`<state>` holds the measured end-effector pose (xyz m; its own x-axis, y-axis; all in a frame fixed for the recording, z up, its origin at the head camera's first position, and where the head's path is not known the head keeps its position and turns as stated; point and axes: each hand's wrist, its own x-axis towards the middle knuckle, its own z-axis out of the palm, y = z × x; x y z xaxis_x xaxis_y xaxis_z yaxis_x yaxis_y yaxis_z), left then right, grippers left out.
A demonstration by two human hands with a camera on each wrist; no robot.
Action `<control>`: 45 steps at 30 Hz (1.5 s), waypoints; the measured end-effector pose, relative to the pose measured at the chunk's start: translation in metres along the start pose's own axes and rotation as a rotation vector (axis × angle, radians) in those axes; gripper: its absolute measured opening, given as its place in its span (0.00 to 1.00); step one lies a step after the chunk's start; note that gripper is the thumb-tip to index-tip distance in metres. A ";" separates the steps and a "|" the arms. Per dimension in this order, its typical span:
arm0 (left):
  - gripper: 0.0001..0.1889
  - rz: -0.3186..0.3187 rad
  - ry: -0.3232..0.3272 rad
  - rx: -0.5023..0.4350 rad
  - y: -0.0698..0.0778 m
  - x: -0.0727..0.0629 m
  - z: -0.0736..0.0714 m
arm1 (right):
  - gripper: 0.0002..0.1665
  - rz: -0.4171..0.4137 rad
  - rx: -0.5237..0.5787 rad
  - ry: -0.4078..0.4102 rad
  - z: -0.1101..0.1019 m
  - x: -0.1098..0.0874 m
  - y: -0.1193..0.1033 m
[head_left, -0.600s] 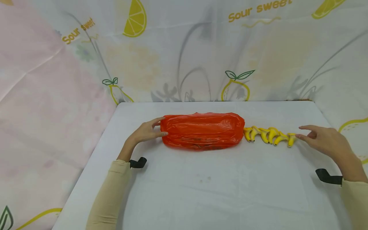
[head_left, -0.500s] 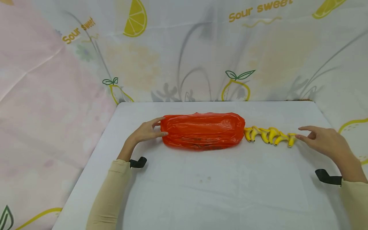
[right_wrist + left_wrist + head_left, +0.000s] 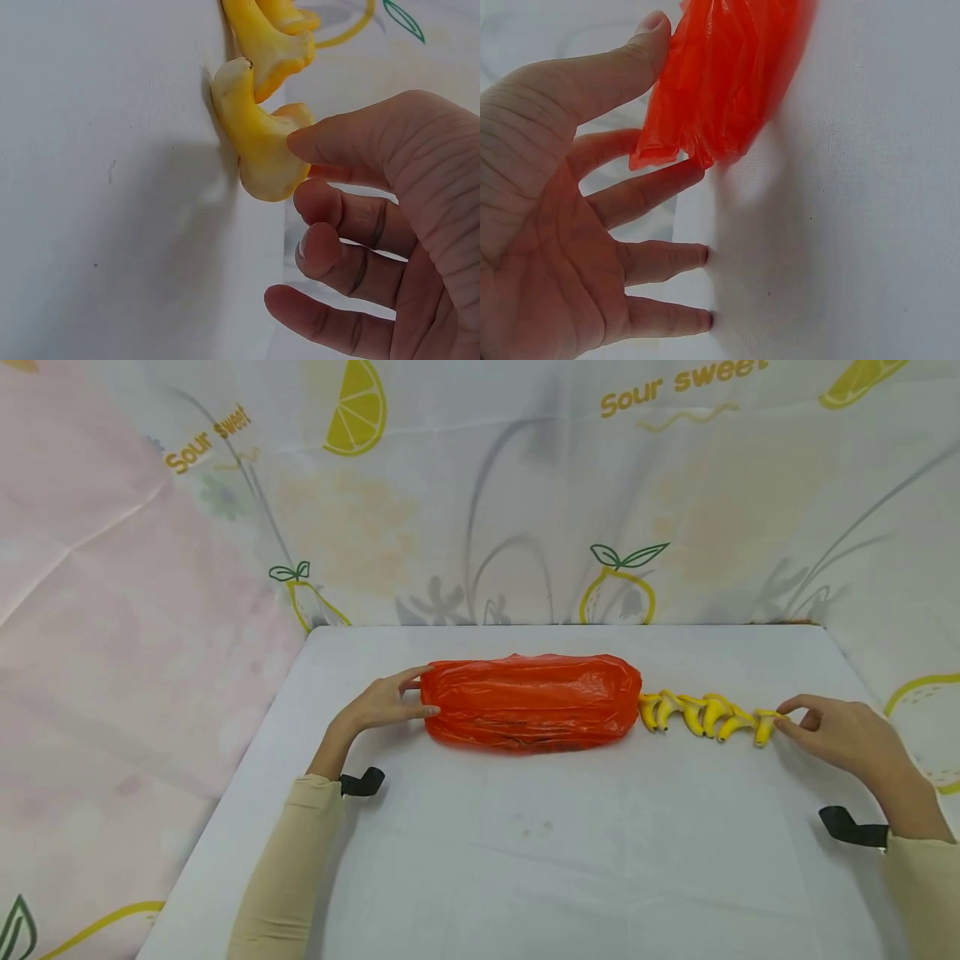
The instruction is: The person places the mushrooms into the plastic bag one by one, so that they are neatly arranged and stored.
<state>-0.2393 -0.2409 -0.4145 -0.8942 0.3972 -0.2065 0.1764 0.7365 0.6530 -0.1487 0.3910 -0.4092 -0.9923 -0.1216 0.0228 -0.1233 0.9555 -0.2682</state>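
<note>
A glossy red plastic bag (image 3: 532, 702) lies lengthwise on the white table, with dark streaks along its near side. My left hand (image 3: 380, 702) touches the bag's left end, thumb on the near side and straight fingers spread at the far side. In the left wrist view, the bag's crinkled edge (image 3: 712, 90) lies between thumb and first fingers. A row of small yellow toy bananas (image 3: 693, 713) runs from the bag's right end. My right hand (image 3: 843, 735) pinches the rightmost toy banana (image 3: 266, 142) between thumb and index finger; its other fingers are loosely curled.
The white tabletop (image 3: 570, 860) extends in front of the bag. A cloth backdrop (image 3: 510, 510) printed with lemons stands behind the table and along both sides. Black bands (image 3: 362, 782) with projecting pieces sit at both wrists.
My right hand has moved slightly left, and its thumb and index finger have closed on the rightmost toy banana. My left hand and the bag stay in place.
</note>
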 end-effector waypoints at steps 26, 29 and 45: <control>0.45 0.025 0.017 -0.011 -0.001 -0.002 -0.001 | 0.15 0.009 0.118 0.206 -0.017 0.000 -0.013; 0.45 0.026 0.015 -0.011 0.000 -0.003 0.000 | 0.15 -0.008 0.135 0.229 -0.018 0.002 -0.018; 0.45 0.010 0.008 -0.022 0.000 -0.002 0.000 | 0.12 -0.012 0.398 0.260 -0.012 0.021 -0.059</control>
<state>-0.2377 -0.2416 -0.4146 -0.8959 0.3996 -0.1941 0.1762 0.7206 0.6706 -0.1626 0.3350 -0.3811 -0.9668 -0.0125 0.2553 -0.1719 0.7711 -0.6131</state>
